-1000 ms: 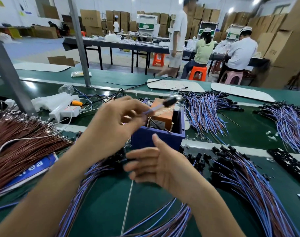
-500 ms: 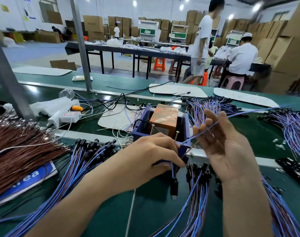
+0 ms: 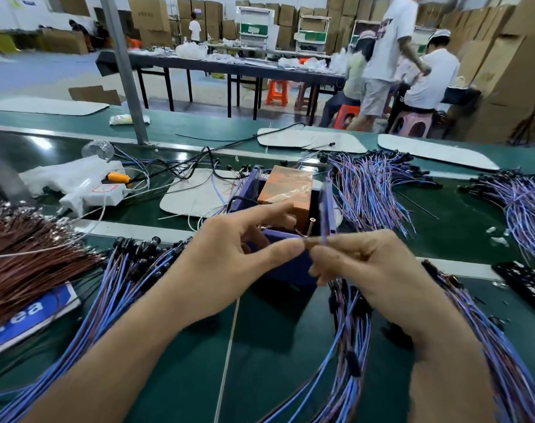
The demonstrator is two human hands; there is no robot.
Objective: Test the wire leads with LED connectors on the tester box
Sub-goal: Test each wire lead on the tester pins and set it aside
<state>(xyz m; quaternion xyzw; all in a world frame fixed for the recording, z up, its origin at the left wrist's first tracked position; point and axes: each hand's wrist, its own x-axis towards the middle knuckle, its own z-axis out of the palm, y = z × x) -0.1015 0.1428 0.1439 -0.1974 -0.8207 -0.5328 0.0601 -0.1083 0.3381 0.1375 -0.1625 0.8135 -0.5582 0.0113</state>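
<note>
Head view. Left hand (image 3: 229, 264) raised over the green bench mat (image 3: 275, 361), thumb and forefinger pressed tip to tip on the near end of a blue wire lead (image 3: 323, 215), middle finger stretched out straight above the pinch. Right hand (image 3: 370, 264) met it from the other side, fingertips (image 3: 316, 250) closed on the same lead just beside the left thumb; remaining right fingers curled under. Lead blurred, rising from the pinch past the far side of the fingers. Directly beyond the fingertips stood the blue tester box (image 3: 290, 270), touching neither hand as far as could be told, an orange block (image 3: 286, 186) wrapped in clear film seated in it. A brass contact pin (image 3: 311, 225) stood up just behind the pinch; whether the lead touched it, could not tell. Below the right wrist lay a bundle of blue leads with black connectors (image 3: 348, 315); left of the left forearm, a second such bundle (image 3: 122, 276); farther left, brown wires (image 3: 25, 254).
</note>
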